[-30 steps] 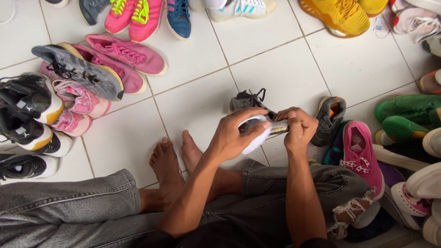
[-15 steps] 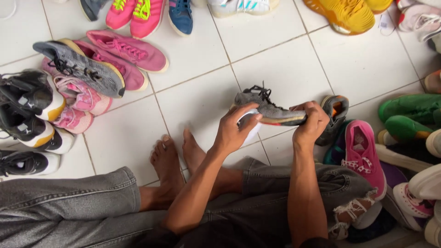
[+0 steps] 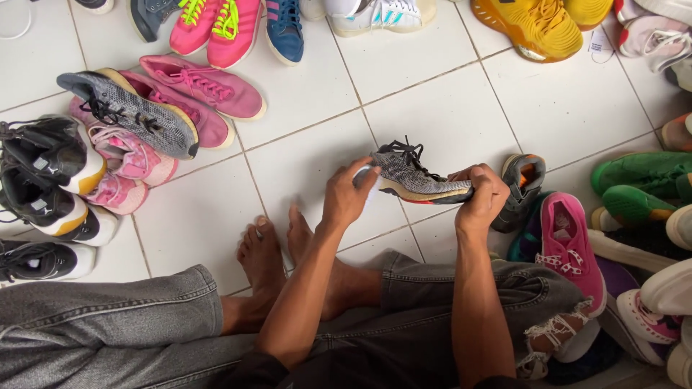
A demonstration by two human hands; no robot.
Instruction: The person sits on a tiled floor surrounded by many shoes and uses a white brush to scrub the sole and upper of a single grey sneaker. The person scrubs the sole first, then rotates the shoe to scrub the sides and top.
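Head view, only view. Person is sitting on the white tiled floor (image 3: 447, 108), bare feet (image 3: 288, 252) crossed at lower centre, grey jeans (image 3: 108, 317) running along the bottom edge.

Both hands are holding one grey knit sneaker (image 3: 414, 176) up in mid-frame, sole side lying low, black laces showing on top. Left hand (image 3: 346, 198) is closing around the toe end, fingers curled over it, with something white under the palm; whether that is a cloth or part of the shoe, cannot tell. Right hand (image 3: 483, 198) is gripping the heel end, fingers wrapped over the sole edge, thumb tucked out of sight. So the sneaker is sitting between the two hands, touching both, clear of the floor.

Step in hand, as a judgement: handling or checking this one shoe, possibly wiping the toe. Next move is likely calling for turning it while the heel grip is steadying it, or setting it down on bare tile.

Around it: grey running shoe (image 3: 130, 115) lying on pink sneakers (image 3: 205, 86) at upper left, black-and-white high-tops (image 3: 43, 180) at left edge, yellow sneakers (image 3: 533, 25) at top right, green shoes (image 3: 634, 184) and a pink-lined shoe (image 3: 569, 245) at right, a dark shoe with orange lining (image 3: 522, 187) just beside the right hand.
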